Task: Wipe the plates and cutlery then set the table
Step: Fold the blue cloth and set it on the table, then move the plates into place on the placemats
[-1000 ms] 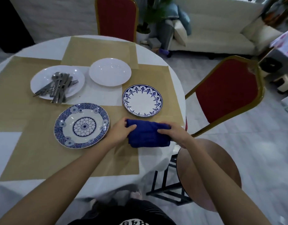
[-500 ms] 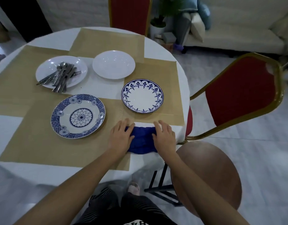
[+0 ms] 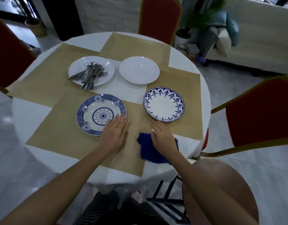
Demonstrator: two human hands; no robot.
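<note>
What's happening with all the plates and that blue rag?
A person is getting a table ready. Their right hand lies flat on a blue cloth at the table's near edge. Their left hand reaches with straight fingers over the rim of a flower-patterned plate. The cutlery is piled on a white plate farther back.

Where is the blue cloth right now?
In the head view the blue cloth lies at the near edge of the table, partly under the right hand, just nearer than the blue-rimmed plate on the right.
</note>
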